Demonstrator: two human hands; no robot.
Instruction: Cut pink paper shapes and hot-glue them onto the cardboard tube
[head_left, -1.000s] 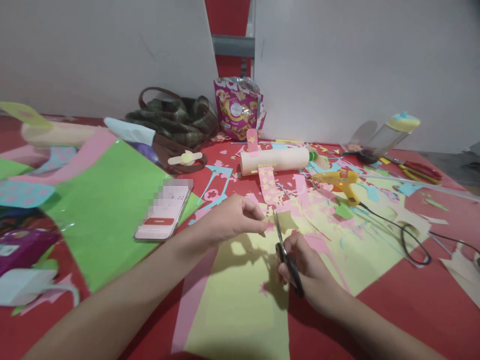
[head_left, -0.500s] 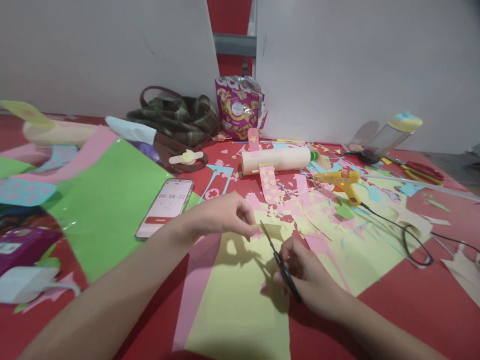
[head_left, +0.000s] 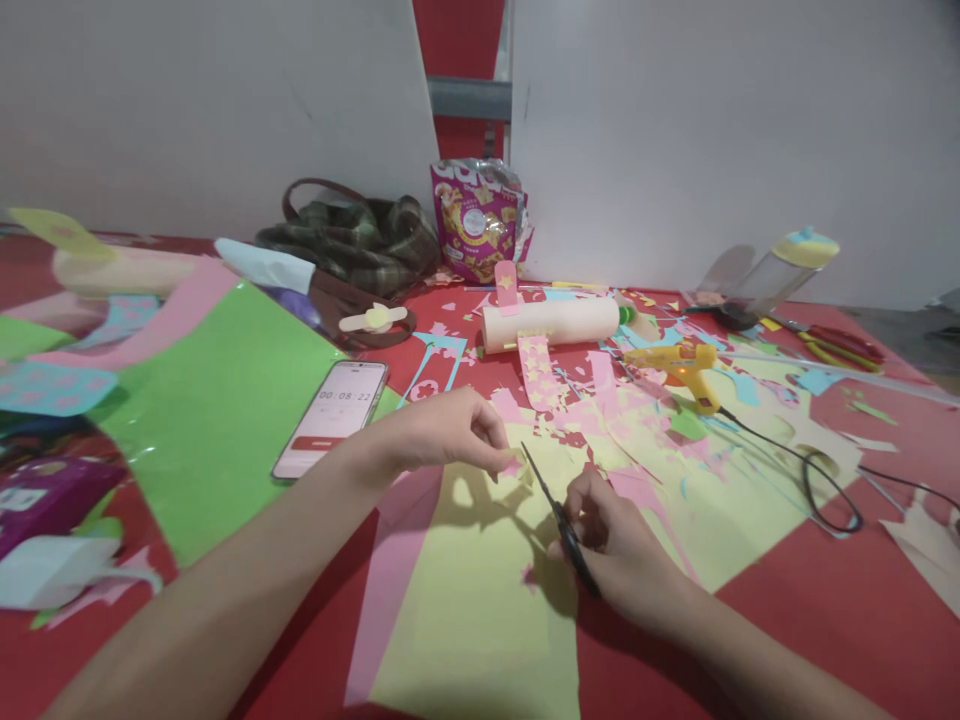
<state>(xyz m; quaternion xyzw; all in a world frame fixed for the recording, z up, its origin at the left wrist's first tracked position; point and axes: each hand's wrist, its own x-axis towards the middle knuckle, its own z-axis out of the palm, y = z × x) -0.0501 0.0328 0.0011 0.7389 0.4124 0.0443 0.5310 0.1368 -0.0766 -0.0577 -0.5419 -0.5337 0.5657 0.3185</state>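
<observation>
My left hand (head_left: 469, 430) pinches a small piece of yellow paper (head_left: 517, 468) between thumb and fingertips, with a bit of pink beside it. Black scissors (head_left: 564, 535) are in my right hand (head_left: 619, 535), the fingers wrapped round the handles. Their blades point up and away, with the tip just right of the pinched paper. Both hands are above a large yellow sheet (head_left: 480, 620), which lies over a pink sheet (head_left: 382, 590). A small pink star-like scrap (head_left: 528, 576) rests on the yellow sheet, and shadows of the hands fall across it.
A phone (head_left: 330, 420) showing a timer lies on a green sheet (head_left: 202, 420). Beyond my hands is a cream tube (head_left: 555, 324) with pink paper strips. A yellow glue gun (head_left: 686, 368) with a black cord, paper scraps, a snack bag (head_left: 480, 220) and a bottle (head_left: 784, 275) stand around.
The yellow paper that stretched from my left fingertips past the scissor blades now shows only as a small piece by the fingers. Both hands stay in nearly the same place.
</observation>
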